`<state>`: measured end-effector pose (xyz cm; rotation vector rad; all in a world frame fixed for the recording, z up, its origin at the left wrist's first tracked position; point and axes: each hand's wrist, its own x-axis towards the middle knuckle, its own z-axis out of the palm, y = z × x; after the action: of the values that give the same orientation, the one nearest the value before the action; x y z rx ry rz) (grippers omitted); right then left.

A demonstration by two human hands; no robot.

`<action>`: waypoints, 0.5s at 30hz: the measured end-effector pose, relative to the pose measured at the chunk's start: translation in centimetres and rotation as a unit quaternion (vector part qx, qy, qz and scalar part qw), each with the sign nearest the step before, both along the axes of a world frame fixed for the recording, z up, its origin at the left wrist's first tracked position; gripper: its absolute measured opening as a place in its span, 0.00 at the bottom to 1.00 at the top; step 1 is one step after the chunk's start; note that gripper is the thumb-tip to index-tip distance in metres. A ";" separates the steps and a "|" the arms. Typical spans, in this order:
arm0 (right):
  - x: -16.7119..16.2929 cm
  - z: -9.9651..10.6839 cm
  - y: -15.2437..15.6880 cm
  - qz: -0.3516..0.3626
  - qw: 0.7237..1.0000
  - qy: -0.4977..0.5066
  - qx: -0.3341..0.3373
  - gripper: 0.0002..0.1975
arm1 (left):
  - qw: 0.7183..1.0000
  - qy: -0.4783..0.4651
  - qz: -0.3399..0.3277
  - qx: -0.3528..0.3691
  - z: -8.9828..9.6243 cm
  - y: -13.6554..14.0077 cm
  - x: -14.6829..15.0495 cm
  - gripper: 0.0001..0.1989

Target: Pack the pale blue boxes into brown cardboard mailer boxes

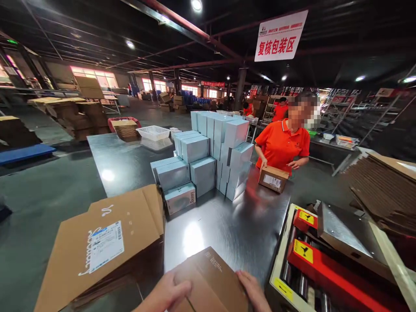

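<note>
One brown carton [208, 281] sits pressed between a worker's two hands, left hand [169, 294] and right hand [251, 291] clamped on its sides, on a steel table [130, 164]. Beyond the grip: stacked pale-blue boxes [208, 160] (roughly two dozen) and one co-worker [282, 145] handling a second carton [273, 178].
</note>
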<state>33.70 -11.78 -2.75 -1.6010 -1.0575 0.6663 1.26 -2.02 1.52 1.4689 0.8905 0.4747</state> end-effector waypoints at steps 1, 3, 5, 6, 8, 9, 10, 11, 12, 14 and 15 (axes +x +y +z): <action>0.1 1.1 0.5 0.008 1.000 0.021 -0.020 0.29 | 1.000 0.001 -0.002 0.020 -0.9 0.1 -0.5 0.43; 0.6 4.0 1.1 -0.016 0.999 0.023 -0.017 0.32 | 0.996 0.036 -0.013 0.078 -2.0 1.1 -0.8 0.47; 0.6 6.4 1.0 -0.023 0.995 -0.087 0.046 0.24 | 0.990 0.077 -0.026 0.119 -1.9 2.6 0.1 0.43; 0.3 7.0 0.7 0.004 0.982 -0.172 0.083 0.19 | 0.992 0.071 -0.021 0.104 -1.3 3.4 0.9 0.40; -1.2 6.6 -0.3 0.092 0.926 -0.337 0.142 0.21 | 0.999 0.006 0.011 0.030 0.4 4.8 2.7 0.37; -2.1 5.7 -0.9 0.135 0.895 -0.393 0.162 0.27 | 0.999 -0.028 0.036 -0.005 1.3 5.3 3.6 0.37; -2.9 4.4 -1.7 0.166 0.869 -0.432 0.176 0.31 | 0.997 -0.051 0.060 -0.027 2.2 5.5 4.3 0.37; -3.6 3.0 -2.5 0.188 0.847 -0.457 0.196 0.34 | 0.995 -0.060 0.078 -0.034 2.8 5.5 4.8 0.37; -4.0 1.7 -3.4 0.193 0.835 -0.467 0.216 0.36 | 0.994 -0.058 0.088 -0.027 3.2 5.3 5.1 0.39; -4.2 0.2 -5.1 0.137 0.867 -0.424 0.223 0.35 | 0.994 -0.045 0.103 -0.005 3.1 4.4 5.1 0.46; -4.1 0.2 -5.6 0.089 0.905 -0.365 0.201 0.33 | 0.994 -0.039 0.103 0.004 2.7 3.9 5.1 0.49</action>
<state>29.64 -17.42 -2.58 -1.4068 -1.7725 -0.0858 6.31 1.86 4.23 1.3626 0.9829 0.6841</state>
